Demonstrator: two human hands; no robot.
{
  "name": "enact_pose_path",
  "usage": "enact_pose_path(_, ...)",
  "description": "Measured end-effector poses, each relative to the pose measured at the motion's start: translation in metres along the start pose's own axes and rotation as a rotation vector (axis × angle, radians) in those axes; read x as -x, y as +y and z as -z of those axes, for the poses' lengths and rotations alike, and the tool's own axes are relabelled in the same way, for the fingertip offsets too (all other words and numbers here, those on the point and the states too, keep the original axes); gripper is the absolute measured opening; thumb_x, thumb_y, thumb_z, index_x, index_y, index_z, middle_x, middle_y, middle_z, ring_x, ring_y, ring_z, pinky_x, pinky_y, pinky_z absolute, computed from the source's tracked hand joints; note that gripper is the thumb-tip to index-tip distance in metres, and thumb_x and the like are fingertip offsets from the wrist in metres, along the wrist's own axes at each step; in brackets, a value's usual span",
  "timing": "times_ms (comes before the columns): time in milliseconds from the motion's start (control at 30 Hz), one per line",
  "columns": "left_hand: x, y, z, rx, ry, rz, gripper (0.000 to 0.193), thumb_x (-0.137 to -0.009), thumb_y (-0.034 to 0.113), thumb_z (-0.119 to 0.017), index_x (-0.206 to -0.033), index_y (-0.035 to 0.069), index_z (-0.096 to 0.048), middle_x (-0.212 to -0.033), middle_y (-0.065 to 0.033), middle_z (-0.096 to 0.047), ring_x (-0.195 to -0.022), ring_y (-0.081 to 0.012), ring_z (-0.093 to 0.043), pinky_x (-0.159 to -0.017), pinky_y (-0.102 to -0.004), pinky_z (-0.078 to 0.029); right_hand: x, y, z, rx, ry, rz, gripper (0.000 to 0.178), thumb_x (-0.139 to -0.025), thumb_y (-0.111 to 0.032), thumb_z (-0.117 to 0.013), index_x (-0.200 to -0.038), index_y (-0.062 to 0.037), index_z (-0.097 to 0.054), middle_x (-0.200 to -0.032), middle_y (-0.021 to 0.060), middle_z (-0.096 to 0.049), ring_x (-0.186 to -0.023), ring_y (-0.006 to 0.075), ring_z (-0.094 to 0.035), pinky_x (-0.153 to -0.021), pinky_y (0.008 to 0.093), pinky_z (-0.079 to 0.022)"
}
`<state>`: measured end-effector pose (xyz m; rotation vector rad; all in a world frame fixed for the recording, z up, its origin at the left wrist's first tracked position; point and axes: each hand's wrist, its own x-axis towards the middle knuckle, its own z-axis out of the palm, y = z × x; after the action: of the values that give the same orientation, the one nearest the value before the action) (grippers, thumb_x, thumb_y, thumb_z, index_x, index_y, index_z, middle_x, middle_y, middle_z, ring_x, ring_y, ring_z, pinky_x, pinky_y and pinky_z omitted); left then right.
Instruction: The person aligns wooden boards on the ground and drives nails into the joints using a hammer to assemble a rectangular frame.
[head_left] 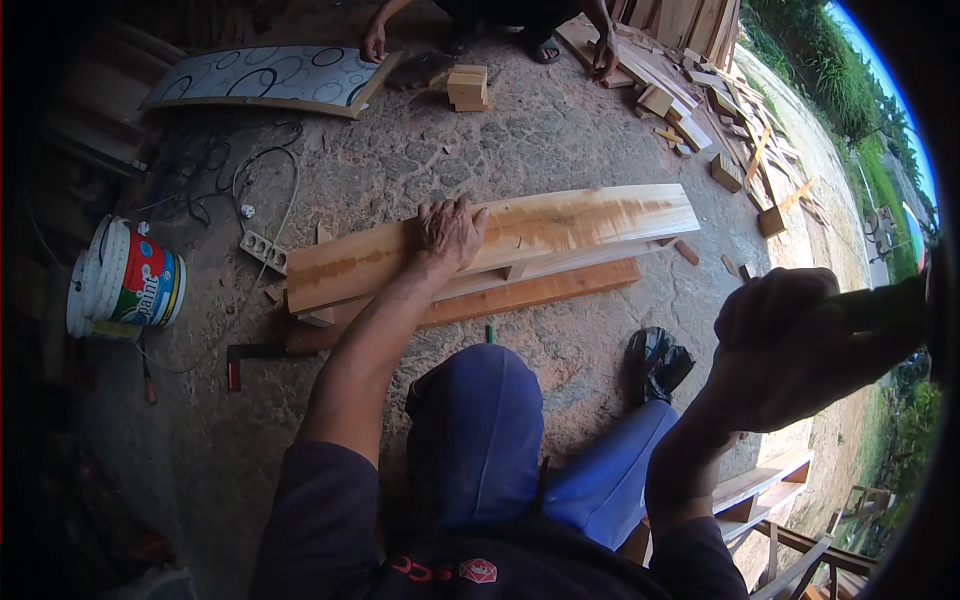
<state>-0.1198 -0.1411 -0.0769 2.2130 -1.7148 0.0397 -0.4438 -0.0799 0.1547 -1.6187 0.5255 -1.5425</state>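
A long pale plank with brown stains lies on a narrow wooden frame on the ground before me. My left hand rests on the plank left of its middle, with the fingers curled over the far edge. Beneath and on the near side is a reddish-brown timber. At the right, my right hand is raised in shadow, its fingers wrapped around a dark greenish handle. The other end of this tool is cut off by the picture's rim, so its kind is hidden.
Left of me stand a white paint bucket and a power strip with its cord. A black-and-red square lies nearby. Beyond are a patterned panel, stacked wood blocks and a crouching person's hands. Offcuts cover the far right.
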Motion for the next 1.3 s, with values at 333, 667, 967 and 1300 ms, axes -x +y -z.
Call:
enact_pose_path(333, -0.006, -0.005, -0.011, -0.028, 0.073, -0.027, 0.039, -0.096, 0.045, -0.053, -0.1, 0.008, -0.065, -0.095, -0.0147, -0.071, -0.096, -0.0301, -0.065, -0.093, -0.0473, -0.035, 0.058, 0.088, -0.025, 0.85, -0.529, -0.355, 0.075, -0.095, -0.002, -0.054, -0.16, -0.0223, -0.022, -0.098, 0.0329, -0.065, -0.076, 0.0482, -0.066, -0.067, 0.0547, -0.05)
enact_pose_path(667, -0.01, 0.017, -0.01, -0.007, 0.063, -0.062, 0.038, -0.097, 0.042, -0.053, -0.101, 0.006, -0.065, -0.095, -0.0173, -0.07, -0.094, -0.0328, -0.066, -0.094, -0.0483, -0.036, 0.083, 0.137, 0.01, 0.542, -0.076, -0.094, 0.059, -0.098, -0.012, -0.051, -0.153, -0.0138, -0.029, -0.075, 0.0203, -0.056, -0.06, 0.0352, -0.055, -0.058, 0.0443, -0.046)
enact_pose_path(967, -0.002, -0.008, 0.003, -0.059, -0.006, 0.002, 0.038, -0.098, 0.044, -0.051, -0.102, 0.009, -0.065, -0.096, -0.0146, -0.071, -0.095, -0.0295, -0.065, -0.093, -0.0458, -0.035, -0.044, -0.031, -0.015, 0.196, 0.133, 0.327, 0.071, -0.096, -0.005, -0.055, -0.159, -0.0189, -0.025, -0.111, 0.0278, -0.065, -0.074, 0.0403, -0.069, -0.065, 0.0488, -0.053)
enact_pose_path(1300, -0.009, -0.004, -0.01, -0.002, 0.055, -0.047, 0.033, -0.097, 0.041, -0.054, -0.097, 0.009, -0.065, -0.09, -0.014, -0.07, -0.089, -0.0307, -0.065, -0.09, -0.0474, -0.035, 0.073, 0.109, -0.015, 0.937, -0.562, -0.447, 0.073, -0.098, -0.009, -0.052, -0.161, -0.0186, -0.016, -0.082, 0.0315, -0.066, -0.071, 0.0492, -0.065, -0.062, 0.057, -0.048)
